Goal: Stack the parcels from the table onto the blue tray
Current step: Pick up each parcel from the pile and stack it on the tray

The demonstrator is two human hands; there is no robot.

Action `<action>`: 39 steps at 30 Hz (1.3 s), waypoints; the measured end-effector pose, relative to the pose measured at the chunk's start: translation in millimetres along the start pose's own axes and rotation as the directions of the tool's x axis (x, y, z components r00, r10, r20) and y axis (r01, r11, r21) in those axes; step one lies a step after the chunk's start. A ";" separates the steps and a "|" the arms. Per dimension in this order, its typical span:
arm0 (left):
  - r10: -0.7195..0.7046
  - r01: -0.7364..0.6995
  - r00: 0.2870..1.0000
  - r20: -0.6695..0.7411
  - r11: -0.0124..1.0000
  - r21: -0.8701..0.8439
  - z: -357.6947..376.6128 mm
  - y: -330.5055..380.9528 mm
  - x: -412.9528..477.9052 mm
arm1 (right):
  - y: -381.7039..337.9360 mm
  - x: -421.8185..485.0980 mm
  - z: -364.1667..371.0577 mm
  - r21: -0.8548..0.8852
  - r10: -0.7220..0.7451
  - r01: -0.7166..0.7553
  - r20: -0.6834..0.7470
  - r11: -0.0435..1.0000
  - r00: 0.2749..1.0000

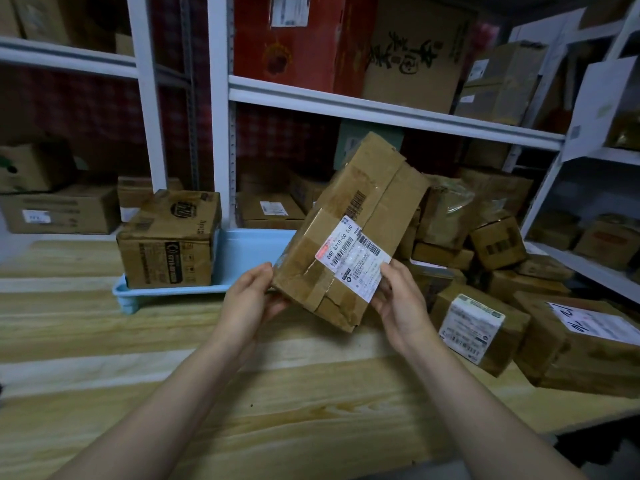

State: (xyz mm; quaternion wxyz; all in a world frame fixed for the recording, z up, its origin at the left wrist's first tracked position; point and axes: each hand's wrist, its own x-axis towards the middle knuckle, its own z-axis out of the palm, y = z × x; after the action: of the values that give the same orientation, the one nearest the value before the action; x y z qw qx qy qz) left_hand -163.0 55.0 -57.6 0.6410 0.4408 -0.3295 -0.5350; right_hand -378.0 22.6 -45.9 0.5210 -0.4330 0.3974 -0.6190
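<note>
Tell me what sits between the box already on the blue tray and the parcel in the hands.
Head view: only bare tray floor between the box and the held parcel.

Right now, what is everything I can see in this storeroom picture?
Held parcel: one, brown taped cardboard with a white barcode label, tilted in the air above the table, partly in front of the tray.
Blue tray: one, light blue, on the table's far side.
Box on tray: one, brown with black print, at the tray's left end.
Parcel pile: many, too heaped to count, brown, on the table's right side.
Table: one, pale wood grain.
Shelves: white frames behind and to the right, loaded with brown boxes and one red box.
Left hand: grips the parcel's lower left corner.
Right hand: grips its lower right edge.
</note>
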 end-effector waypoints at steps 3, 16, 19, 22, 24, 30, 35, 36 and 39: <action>0.029 -0.029 0.999 -0.029 1.000 0.011 4.5 3.2 -7.0 | 1.4 0.4 3.4 -0.035 -0.003 0.004 0.043 0.999 0.999; 0.151 -0.160 0.987 0.056 0.968 0.195 7.9 1.4 -19.7 | 3.4 5.1 1.1 0.142 0.154 -0.164 0.076 0.976 0.985; 0.161 -0.170 0.985 0.062 0.966 0.194 7.3 0.1 -20.7 | 3.6 4.2 0.2 0.191 0.181 -0.193 0.078 0.962 0.980; 0.180 -0.187 0.982 0.058 0.968 0.165 8.6 0.4 -21.8 | 5.0 3.8 -0.2 0.219 0.193 -0.199 0.048 0.955 0.980; 0.186 -0.195 0.980 0.066 0.966 0.168 10.0 1.0 -22.6 | 5.0 3.7 -0.6 0.249 0.198 -0.199 0.026 0.948 0.980; 0.179 -0.187 0.982 0.065 0.969 0.162 8.7 1.2 -22.7 | 0.7 2.3 -1.2 0.272 0.213 -0.209 0.014 0.939 0.977; 0.182 -0.183 0.983 0.017 0.979 0.085 10.1 2.0 -22.0 | 2.1 3.3 -0.2 0.256 0.216 -0.208 -0.001 0.944 0.976; 0.185 -0.185 0.983 0.013 0.980 0.074 10.9 1.6 -21.8 | 2.8 3.7 0.5 0.252 0.214 -0.205 -0.006 0.946 0.977; 0.167 -0.167 0.986 0.008 0.984 0.057 12.4 -0.4 -21.8 | 5.0 7.7 0.7 0.260 0.217 -0.205 -0.018 0.943 0.976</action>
State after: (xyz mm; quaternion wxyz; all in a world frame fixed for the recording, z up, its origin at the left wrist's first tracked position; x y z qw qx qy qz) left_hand -178.8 73.6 -52.0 0.6700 0.4290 -0.3819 -0.4703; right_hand -376.5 14.3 -49.5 0.6267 -0.3022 0.3699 -0.6157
